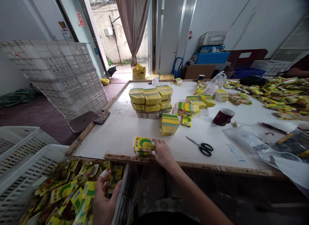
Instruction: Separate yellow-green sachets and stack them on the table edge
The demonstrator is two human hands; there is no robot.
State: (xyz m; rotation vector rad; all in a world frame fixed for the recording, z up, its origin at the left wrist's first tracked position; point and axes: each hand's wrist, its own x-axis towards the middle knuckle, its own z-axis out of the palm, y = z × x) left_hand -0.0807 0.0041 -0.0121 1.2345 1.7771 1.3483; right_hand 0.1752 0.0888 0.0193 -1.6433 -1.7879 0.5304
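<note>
My right hand [163, 151] is at the table's near edge, its fingers curled round the right end of a small stack of flat yellow-and-green cartons [143, 145]. My left hand [104, 197] is over a white plastic crate [51, 155], fingers apart and nothing visibly held in them. Many loose yellow cartons [64, 191] fill that crate below and beside the hand. Some fingertips on both hands have white wraps. Beyond the right hand stands a bundle of cartons [169, 124] on the table.
Black-handled scissors [205, 149] lie right of my right hand. Farther back are stacked carton bundles [152, 101], a dark mug [223, 117] and a carton heap [277, 96]. A phone [101, 117] lies at the left edge, near tall stacked crates [65, 73]. Another person's sleeve [300, 67] shows far right.
</note>
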